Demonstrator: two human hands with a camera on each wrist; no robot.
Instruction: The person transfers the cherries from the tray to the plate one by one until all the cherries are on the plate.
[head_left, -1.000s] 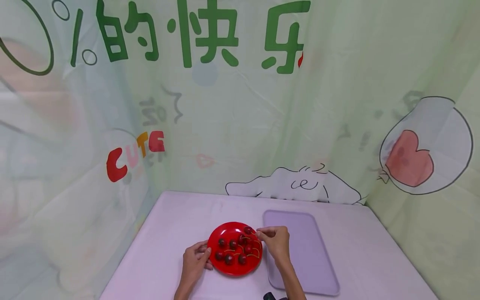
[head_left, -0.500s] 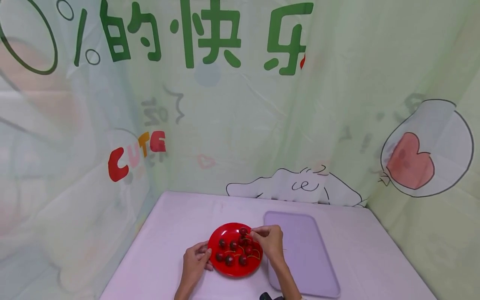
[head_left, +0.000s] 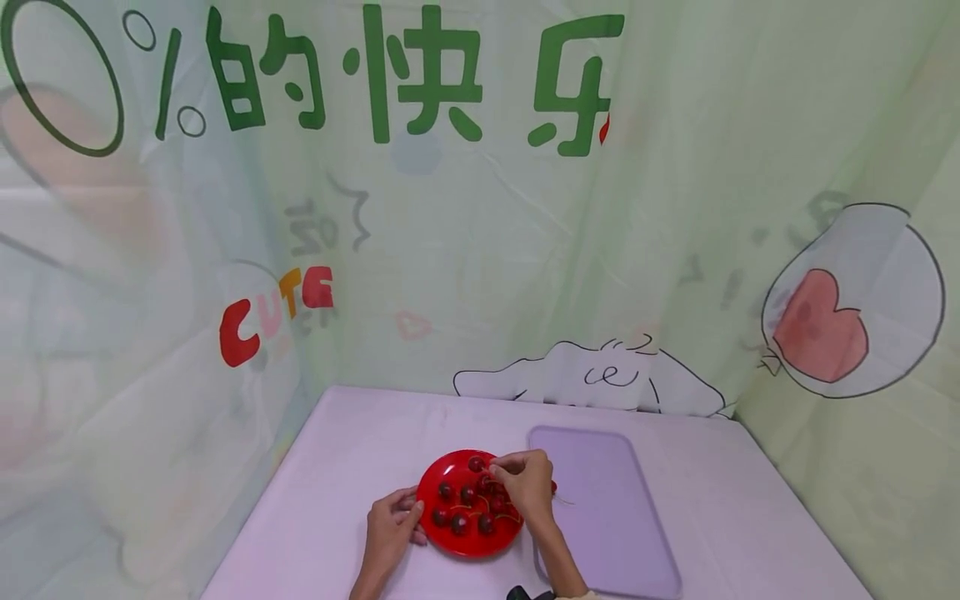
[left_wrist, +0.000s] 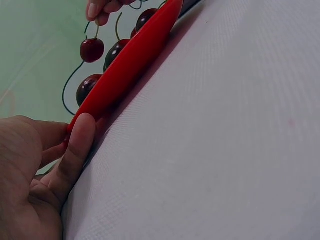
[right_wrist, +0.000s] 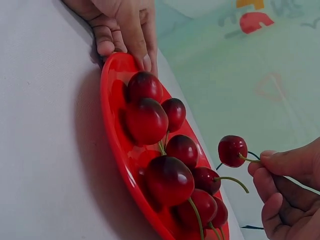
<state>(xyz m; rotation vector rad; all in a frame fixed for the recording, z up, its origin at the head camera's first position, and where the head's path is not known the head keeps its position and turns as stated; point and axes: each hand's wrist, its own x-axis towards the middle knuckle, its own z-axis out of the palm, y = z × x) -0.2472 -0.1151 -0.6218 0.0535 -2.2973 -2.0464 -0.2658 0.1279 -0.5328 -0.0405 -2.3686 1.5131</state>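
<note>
A red plate (head_left: pixel 450 546) with several dark red cherries (head_left: pixel 460 523) lies on the table. My left hand (head_left: pixel 390 525) grips its left rim, thumb on one side and fingers on the other, as the left wrist view shows. Over the plate's far side, my right hand (head_left: pixel 528 483) pinches the green stem of one cherry (right_wrist: pixel 233 150) between thumb and fingertips. That cherry hangs apart from the others in both wrist views. Just right of my right hand, part of another cherry (head_left: pixel 554 487) and its stem show over the tray; the hand hides the rest.
A flat lilac tray (head_left: pixel 615 517) lies right of the plate. Printed curtains (head_left: pixel 480 250) close off the back and both sides of the pale table (head_left: pixel 360 433). A small black object (head_left: pixel 517 593) shows beside my right forearm at the bottom edge.
My right hand has moved left over the plate, carrying the cherry by its stem. The cherry on the tray has come into view behind it. My left hand has kept its grip.
</note>
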